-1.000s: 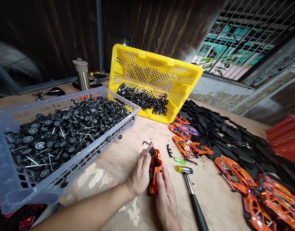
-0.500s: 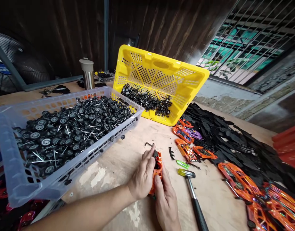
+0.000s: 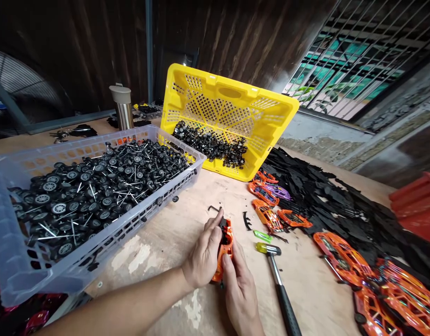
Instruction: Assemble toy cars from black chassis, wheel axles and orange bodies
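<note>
Both my hands are closed around one orange toy car body [image 3: 224,242] held just above the wooden table [image 3: 172,224] near its front edge. My left hand [image 3: 203,254] wraps its left side, with the thumb on a black part at the top end. My right hand [image 3: 240,289] grips its lower right side from below. A small hammer [image 3: 278,284] with a yellow-green head lies on the table just right of my hands.
A clear basket [image 3: 32,275] of black wheels on axles stands at the left. A tipped yellow crate [image 3: 232,116] with more wheels is behind. Orange car bodies [image 3: 341,254] and a heap of black plastic parts [image 3: 341,210] spread to the right. A steel flask [image 3: 122,107] stands at the back.
My hands have turned the orange car body more edge-on and closed in on it. They stay at the same spot on the table; the view shifted slightly.
</note>
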A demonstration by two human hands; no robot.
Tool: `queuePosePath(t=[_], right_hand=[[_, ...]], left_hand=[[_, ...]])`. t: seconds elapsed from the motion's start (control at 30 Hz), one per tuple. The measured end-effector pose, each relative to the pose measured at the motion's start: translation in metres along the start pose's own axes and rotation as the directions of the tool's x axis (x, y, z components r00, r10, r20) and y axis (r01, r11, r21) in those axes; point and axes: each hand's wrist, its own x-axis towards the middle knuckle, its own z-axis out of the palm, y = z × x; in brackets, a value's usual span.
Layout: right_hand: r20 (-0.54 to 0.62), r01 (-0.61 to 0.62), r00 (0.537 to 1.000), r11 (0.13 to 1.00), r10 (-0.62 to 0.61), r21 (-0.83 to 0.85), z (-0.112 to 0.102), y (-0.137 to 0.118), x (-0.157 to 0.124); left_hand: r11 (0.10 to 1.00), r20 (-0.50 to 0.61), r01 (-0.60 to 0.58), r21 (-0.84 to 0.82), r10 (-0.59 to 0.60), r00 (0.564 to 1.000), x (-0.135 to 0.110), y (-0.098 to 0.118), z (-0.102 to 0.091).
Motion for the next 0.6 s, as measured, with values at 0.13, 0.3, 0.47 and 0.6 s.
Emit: queuePosePath(t=[0.13,0.3,0.47,0.6], right_hand=[[-0.029,0.055,0.998,0.996,-0.057,-0.065,0.004,0.003,-0.004],[0.001,0.12,0.993,0.991,-0.12,-0.054,0.004,-0.006,-0.004],[-0.081,-0.078,0.992,0.977,0.096,0.199,-0.013,-0.019,0.018],[-0.006,-0.118,0.992,0.925,0.129,0.36,-0.03,-0.026,0.037]], left_hand=[[0.999,0.027,-0.042,0.011,0.042,0.999,-0.001,0.002,-0.001],[0.998,0.029,-0.056,-0.041,0.058,0.998,0.0,0.005,-0.002],[0.983,0.094,-0.037,-0.18,0.054,0.994,0.004,0.009,-0.002],[0.983,0.105,-0.061,-0.172,0.08,0.991,0.007,0.007,-0.002]])
